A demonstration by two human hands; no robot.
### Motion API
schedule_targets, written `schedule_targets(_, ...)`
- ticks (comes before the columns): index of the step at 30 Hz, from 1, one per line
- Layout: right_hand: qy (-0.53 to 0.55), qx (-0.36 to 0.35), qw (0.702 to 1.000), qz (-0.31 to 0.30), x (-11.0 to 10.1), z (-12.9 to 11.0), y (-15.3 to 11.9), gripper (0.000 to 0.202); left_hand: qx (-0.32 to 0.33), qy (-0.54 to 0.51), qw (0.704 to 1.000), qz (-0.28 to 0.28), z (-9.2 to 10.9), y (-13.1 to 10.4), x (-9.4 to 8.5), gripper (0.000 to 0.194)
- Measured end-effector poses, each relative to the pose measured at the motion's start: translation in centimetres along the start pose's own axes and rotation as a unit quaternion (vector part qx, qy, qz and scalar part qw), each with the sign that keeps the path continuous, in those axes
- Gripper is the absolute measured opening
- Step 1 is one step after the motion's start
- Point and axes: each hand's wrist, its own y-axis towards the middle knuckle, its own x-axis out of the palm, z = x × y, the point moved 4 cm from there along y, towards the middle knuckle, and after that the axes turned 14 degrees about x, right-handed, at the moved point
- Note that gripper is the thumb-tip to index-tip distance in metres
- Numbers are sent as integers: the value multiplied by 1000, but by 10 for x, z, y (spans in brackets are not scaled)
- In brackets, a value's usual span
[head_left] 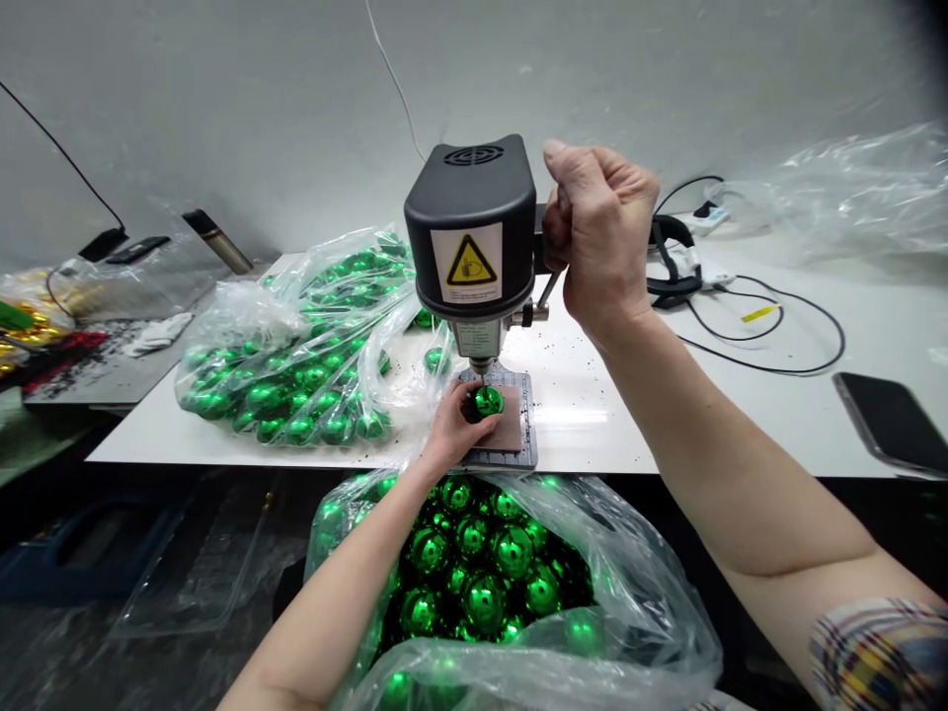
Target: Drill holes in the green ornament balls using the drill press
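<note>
A small black drill press point(474, 227) with a yellow warning label stands at the table's front edge. My left hand point(449, 425) curls its fingers and thumb around a shiny green ball ornament point(489, 400). The ball rests on a brown board point(508, 425) over the grey slotted base point(529, 454), directly under the drill bit. Whether the bit touches the ball I cannot tell. Raised beside the drill head, my right hand point(603, 222) is closed in a fist around the press's lever, whose grip is mostly hidden by the fingers.
An open plastic bag of green balls point(485, 602) sits below the table edge. Another clear bag of balls point(296, 385) lies on the white table point(599, 434) at left. A phone point(893, 420), a looped black cable point(807, 367) and a black strap point(671, 262) lie at right.
</note>
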Motion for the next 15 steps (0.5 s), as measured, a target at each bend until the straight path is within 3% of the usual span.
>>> schedule_targets(10,66,-58,996,4,0,-21,-47,55,-41,-49,998,10,-10,-9,1,62)
schedule_targets(15,-11,-56,998,24,-4,-15,-60,59,-48,-72,996,4,-11,-8,1,65)
